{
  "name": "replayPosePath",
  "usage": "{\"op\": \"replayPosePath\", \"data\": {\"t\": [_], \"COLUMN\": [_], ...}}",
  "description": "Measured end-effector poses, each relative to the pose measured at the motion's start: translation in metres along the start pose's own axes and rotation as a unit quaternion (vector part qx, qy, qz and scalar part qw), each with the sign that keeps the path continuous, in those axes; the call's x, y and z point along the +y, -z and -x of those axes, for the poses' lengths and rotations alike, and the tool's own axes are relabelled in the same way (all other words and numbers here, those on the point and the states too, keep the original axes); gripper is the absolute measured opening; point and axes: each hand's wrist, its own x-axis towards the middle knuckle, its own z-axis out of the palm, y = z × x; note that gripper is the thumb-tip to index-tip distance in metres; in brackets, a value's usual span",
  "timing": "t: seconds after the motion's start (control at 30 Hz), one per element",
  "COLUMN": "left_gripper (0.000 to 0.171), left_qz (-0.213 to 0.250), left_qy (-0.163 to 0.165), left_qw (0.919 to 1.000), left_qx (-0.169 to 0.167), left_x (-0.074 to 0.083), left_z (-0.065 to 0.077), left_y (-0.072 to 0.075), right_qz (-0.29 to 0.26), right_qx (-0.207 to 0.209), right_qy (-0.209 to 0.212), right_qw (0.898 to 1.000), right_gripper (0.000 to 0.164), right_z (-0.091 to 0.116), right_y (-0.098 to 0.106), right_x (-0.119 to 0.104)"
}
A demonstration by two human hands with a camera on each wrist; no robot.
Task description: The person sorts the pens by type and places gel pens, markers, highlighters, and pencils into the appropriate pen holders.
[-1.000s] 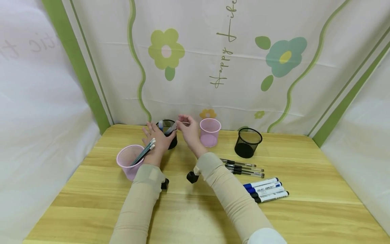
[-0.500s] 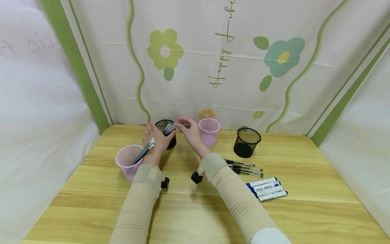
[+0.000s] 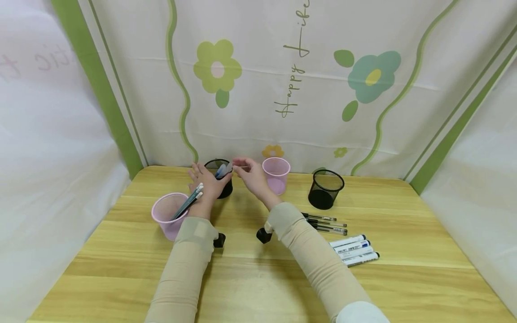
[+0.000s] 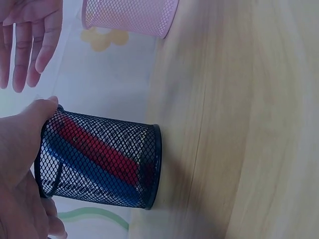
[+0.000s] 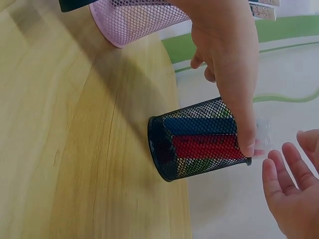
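Observation:
My left hand [image 3: 207, 188] grips the rim of a black mesh pen cup [image 4: 107, 162], thumb on the near side and fingers round the far side. Through the mesh show a blue pen-like item [image 5: 199, 125] and a red one [image 5: 202, 147], leaning side by side; clear ends rise past the rim. Their exact kind is unclear. My right hand [image 3: 254, 177] hovers at the cup's right side, fingertips close to those clear ends. Nothing shows between its fingers in either wrist view. A pink mesh cup [image 3: 162, 217] with several pencils [image 3: 186, 204] stands beside my left wrist.
Behind my right hand stands another pink mesh cup [image 3: 276, 183], with a second black mesh cup [image 3: 323, 197] farther right. Several black pens [image 3: 329, 225] and several white markers [image 3: 355, 252] lie right of my right forearm. A patterned curtain [image 3: 250, 112] hangs along the table's back.
The clear and blue ends in the black cup have tipped to the right. My right hand has sunk slightly toward the rim; my left hand keeps its grip on the cup.

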Motion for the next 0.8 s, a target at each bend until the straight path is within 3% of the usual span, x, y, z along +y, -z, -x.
{"op": "replayPosePath", "data": {"t": [0.2, 0.37, 0.57, 0.8], "left_gripper": [0.119, 0.122, 0.121, 0.101], "left_qz": [0.003, -0.023, -0.058, -0.071], "left_qy": [-0.007, -0.022, -0.071, -0.131], "left_qw": [0.9999, 0.9993, 0.994, 0.9851], "left_qx": [0.008, 0.02, 0.058, 0.086], "left_x": [0.003, 0.006, 0.02, 0.038], "left_z": [-0.001, -0.001, -0.002, 0.004], "left_y": [0.0, 0.001, 0.001, 0.004], "right_qz": [0.006, 0.01, 0.021, 0.031], "right_qx": [-0.006, -0.019, -0.023, -0.015], "right_qy": [0.008, 0.005, 0.005, 0.015], "right_qw": [1.0, 1.0, 1.0, 0.999], "right_gripper": [0.03, 0.029, 0.03, 0.029], "right_z": [0.001, 0.002, 0.003, 0.003], "right_y": [0.006, 0.012, 0.019, 0.028], "right_x": [-0.001, -0.001, -0.002, -0.002]}}
